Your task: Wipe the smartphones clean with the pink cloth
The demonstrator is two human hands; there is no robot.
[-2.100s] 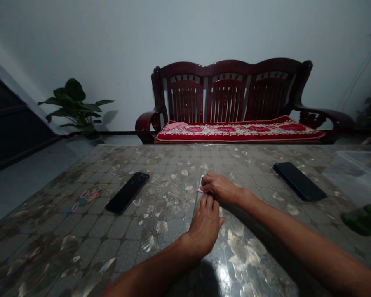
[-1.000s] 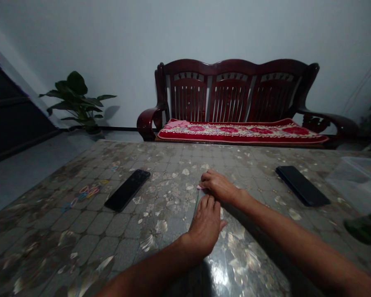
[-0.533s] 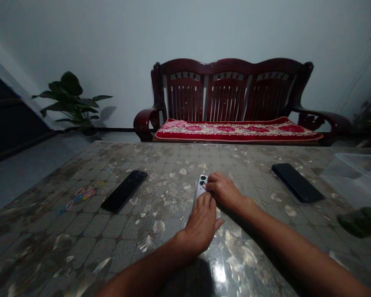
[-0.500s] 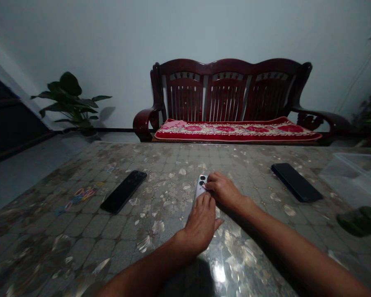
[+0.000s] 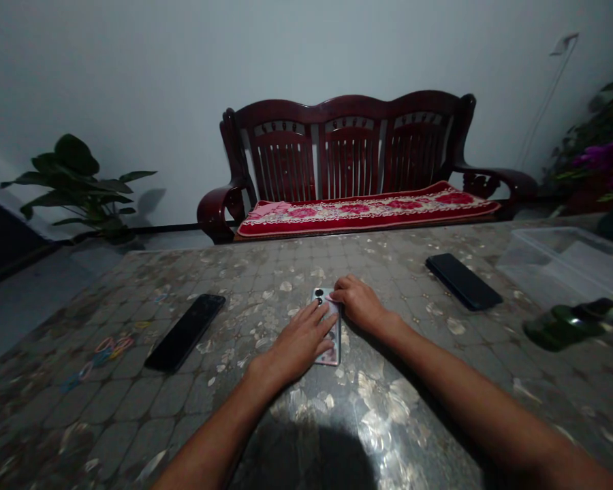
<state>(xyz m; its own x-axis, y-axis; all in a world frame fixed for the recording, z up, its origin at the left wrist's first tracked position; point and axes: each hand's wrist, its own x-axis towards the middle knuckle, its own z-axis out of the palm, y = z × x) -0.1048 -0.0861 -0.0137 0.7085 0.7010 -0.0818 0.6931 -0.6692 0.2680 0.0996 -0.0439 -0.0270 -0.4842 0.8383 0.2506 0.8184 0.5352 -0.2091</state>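
A pale phone lies on the table with its back and round camera lenses facing up. Across its back rests my left hand, fingers spread, pressing lightly or just lying there; I cannot tell which. My right hand is closed at the phone's upper right edge, thumb and finger together near the lenses. Something small and pinkish shows at those fingertips, too small to name. To the left lies a black phone, and to the right a dark phone or phone case.
Colourful hair ties or bands lie at the left. At the right are a clear plastic box and a dark green bottle. A wooden bench with a red cover stands behind the patterned table.
My left hand has shifted left and spread its fingers, uncovering more of the pale phone. The right hand stays at its upper edge. The whole view has turned slightly right.
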